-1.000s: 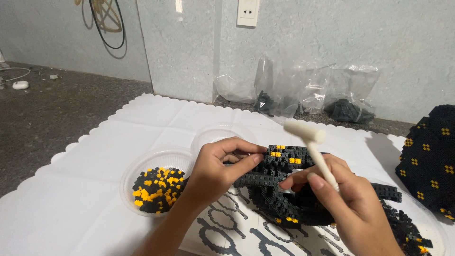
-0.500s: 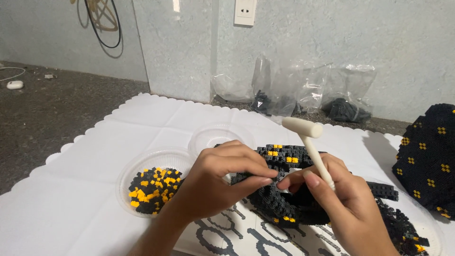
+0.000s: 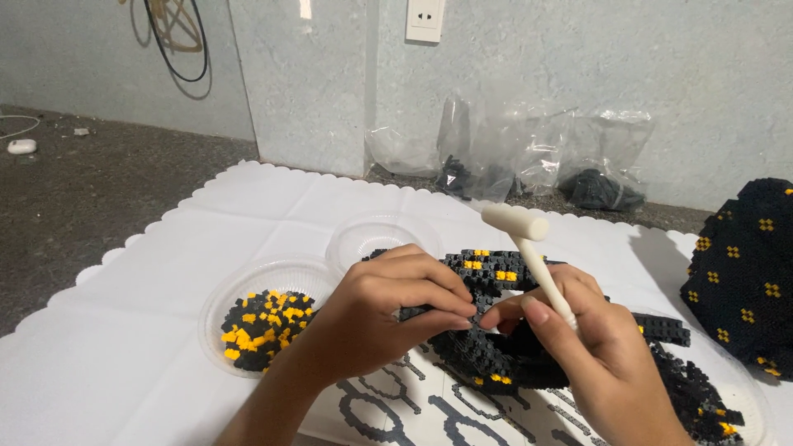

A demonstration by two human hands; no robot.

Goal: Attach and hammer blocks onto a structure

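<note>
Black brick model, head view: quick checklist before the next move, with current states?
1. Left hand steadies the black brick model: ok, fingers lie on its upper edge.
2. Right hand grips the small white hammer: ok, handle runs through the fist, head up and clear of the bricks.
3. A brick seated under the fingertips: cannot tell, both hands hide the spot.
4. Loose black and yellow bricks contained: ok, in the clear plastic dish beside the left hand.
5. Model rests on the white mat: ok; the printed sheet lies under its near edge.
</note>
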